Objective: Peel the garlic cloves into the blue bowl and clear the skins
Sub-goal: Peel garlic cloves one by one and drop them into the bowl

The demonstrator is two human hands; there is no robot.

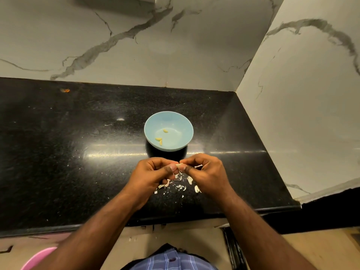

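both hands (180, 172) pinching garlic clove (178, 165), blue bowl (168, 121) behind

one blue bowl (186, 121), three peeled cloves (160, 140), two hands (180, 170)

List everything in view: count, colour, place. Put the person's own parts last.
blue bowl: one, pale blue, on the countertop beyond the hands.
peeled cloves: three, yellowish, inside the bowl; two touch, one lies apart.
garlic clove: one, whitish, pinched between both hands' fingers above the counter.
skins: many scraps, white, scattered on the counter under and near the hands.
countertop: one, black speckled, glossy.
wall: white marble with grey veins, behind and to the right.
pink object: one, bottom left edge, partly cut off.
left hand: one, pinching the clove.
right hand: one, pinching the clove.
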